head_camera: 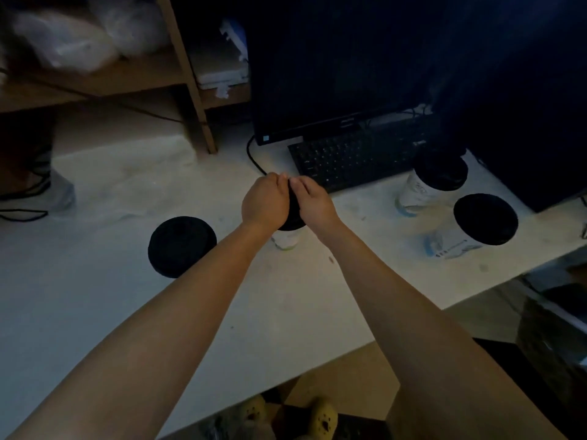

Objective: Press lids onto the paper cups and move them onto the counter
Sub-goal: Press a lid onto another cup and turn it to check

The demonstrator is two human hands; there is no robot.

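Both at it: left hand (265, 201) and right hand (314, 203) curl round the black lid (293, 214), pressing it onto the middle cup (286, 239). Next probably needs an even rim squeeze.

Head view, sole entry: wide-angle camera worn on the head, directed forward and steeply down. The counter (95, 306) is seen from close above, filling the frame's middle; the monitor (333, 58) is cropped at upper right, the floor (343, 385) glimpsed at bottom centre.
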